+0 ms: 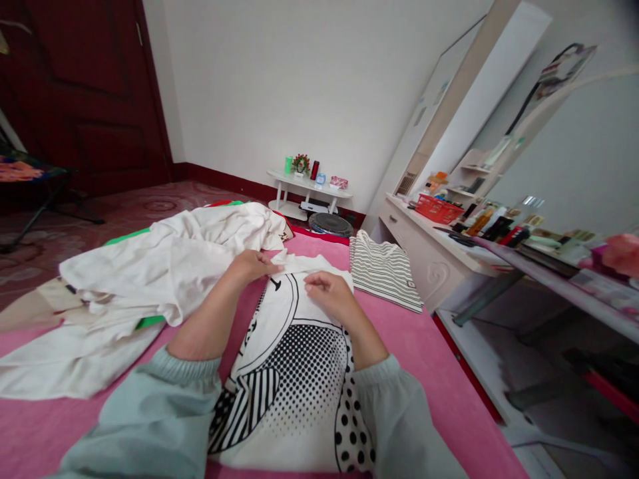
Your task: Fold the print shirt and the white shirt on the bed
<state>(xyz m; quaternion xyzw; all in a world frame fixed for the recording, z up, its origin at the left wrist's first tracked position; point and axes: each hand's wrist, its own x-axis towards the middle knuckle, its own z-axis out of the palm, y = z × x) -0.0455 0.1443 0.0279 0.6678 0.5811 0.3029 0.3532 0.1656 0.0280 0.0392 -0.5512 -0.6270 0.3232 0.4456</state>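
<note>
A white garment with black dots, stripes and curved lines (299, 372) lies lengthwise on the pink bedding (399, 359). At its far left edge, my left hand (253, 266) pinches the white cloth between thumb and fingers. My right hand (327, 291) is just over the upper part of the garment, its fingers curled together; whether cloth is between them is too small to tell. Left of the hands spreads a crumpled pile of white clothes (174, 259). To the right rests a folded black-and-white striped shirt (384, 271).
Beyond the bed, a low white shelf (309, 185) holds a plant and small items, with a round dark device (330, 224) beside it. Along the right stands a white dressing table (429, 246) with a red basket (438, 208) and bottles. A dark red door (84, 93) is back left.
</note>
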